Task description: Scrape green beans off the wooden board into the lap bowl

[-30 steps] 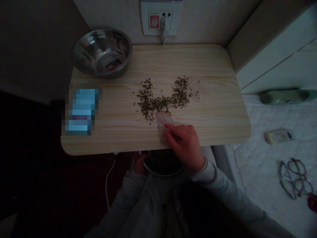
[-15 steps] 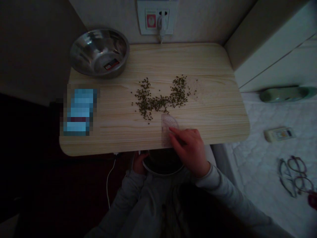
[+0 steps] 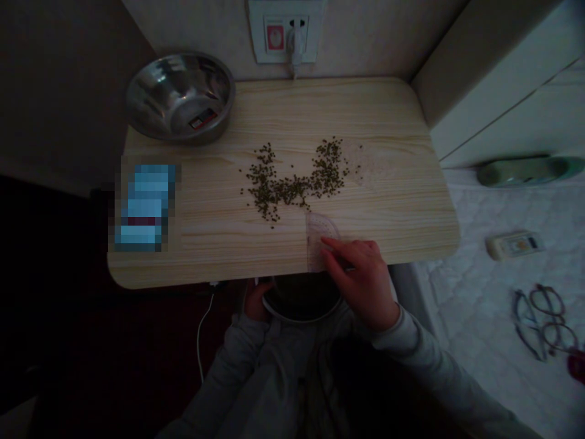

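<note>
My right hand (image 3: 361,271) pinches a clear plastic protractor (image 3: 316,235) at the front edge of the wooden tabletop (image 3: 214,244). The protractor's straight side faces left. Just beyond it lie many small green beans (image 3: 292,190), spread in a rough H or U shape. Below the table edge, my left hand (image 3: 256,302) grips the left rim of a dark round bowl (image 3: 304,299) on my lap; some of its fingers are hidden. The table edge covers the far part of that bowl.
A steel basin (image 3: 180,100) stands at the back left, with a blurred-out blue-lit phone-like thing (image 3: 145,207) in front. Pale crumbs (image 3: 365,164) lie right of the beans. A wall socket (image 3: 287,33) holds a plug. On the white bed at right are a remote (image 3: 516,245) and glasses-like loops (image 3: 546,311).
My right hand has slid a little to the right along the front edge, taking the protractor with it. The beans and my left hand stay as they were.
</note>
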{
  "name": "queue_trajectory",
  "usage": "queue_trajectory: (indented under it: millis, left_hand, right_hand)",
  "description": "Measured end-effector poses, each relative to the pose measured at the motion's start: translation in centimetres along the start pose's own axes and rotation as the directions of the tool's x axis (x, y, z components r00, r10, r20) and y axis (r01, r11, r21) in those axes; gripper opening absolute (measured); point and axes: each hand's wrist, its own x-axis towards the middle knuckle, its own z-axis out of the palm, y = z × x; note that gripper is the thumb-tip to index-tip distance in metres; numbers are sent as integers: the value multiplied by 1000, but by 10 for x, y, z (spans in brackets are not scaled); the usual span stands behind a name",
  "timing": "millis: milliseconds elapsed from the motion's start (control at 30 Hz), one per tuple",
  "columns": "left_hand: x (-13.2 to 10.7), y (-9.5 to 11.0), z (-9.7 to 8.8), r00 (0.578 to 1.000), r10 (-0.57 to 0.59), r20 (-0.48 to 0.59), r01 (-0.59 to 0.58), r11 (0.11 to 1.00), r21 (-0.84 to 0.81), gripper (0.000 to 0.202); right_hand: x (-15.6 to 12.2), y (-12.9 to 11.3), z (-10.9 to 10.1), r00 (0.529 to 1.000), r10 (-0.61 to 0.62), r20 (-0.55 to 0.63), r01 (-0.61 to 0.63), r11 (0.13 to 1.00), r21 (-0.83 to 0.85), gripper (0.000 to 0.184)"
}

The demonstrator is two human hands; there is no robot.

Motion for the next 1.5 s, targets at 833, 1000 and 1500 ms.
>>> queue_trajectory:
  millis: [833,1000,1500]
  left_hand:
    - [5,-7,-13,984,168,-54,-156,970,186,16]
    - [5,-7,-13,985,159,-72,-146,977,157,16]
    - [8,-15,-15,998,16,-59,-11,996,91,9]
  right_hand:
    - [13,40,-24,972,222,-84,-193,946,262,24]
    - [16,46,-33,938,316,-140,-253,904,344,26]
    - [13,13,-17,986,165,18,-164,953,256,21]
